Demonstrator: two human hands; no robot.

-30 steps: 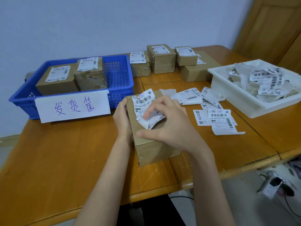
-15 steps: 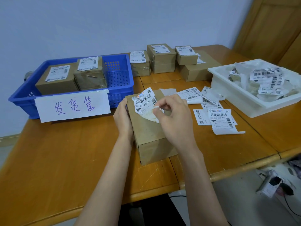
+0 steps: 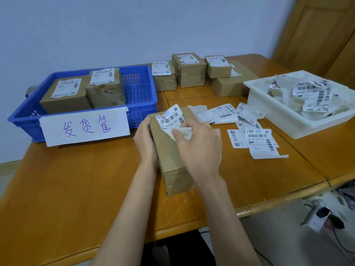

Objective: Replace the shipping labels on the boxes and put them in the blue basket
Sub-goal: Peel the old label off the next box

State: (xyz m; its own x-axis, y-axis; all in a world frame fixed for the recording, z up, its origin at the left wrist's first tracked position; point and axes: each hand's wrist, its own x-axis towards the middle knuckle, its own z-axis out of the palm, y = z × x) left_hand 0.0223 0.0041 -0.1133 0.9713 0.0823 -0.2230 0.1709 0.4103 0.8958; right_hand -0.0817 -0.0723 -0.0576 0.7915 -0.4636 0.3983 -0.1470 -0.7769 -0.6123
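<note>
Cardboard box steadied by left hand; right hand pinches its half-peeled label.

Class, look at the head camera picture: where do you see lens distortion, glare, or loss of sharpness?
Head view: wide-angle bending curves the table front edge and tilts the door frame at the right; soft, even light, with only faint shadows under the blue basket; a slight sheen on the tape of the box being handled; small print on its label is too soft to read.
</note>
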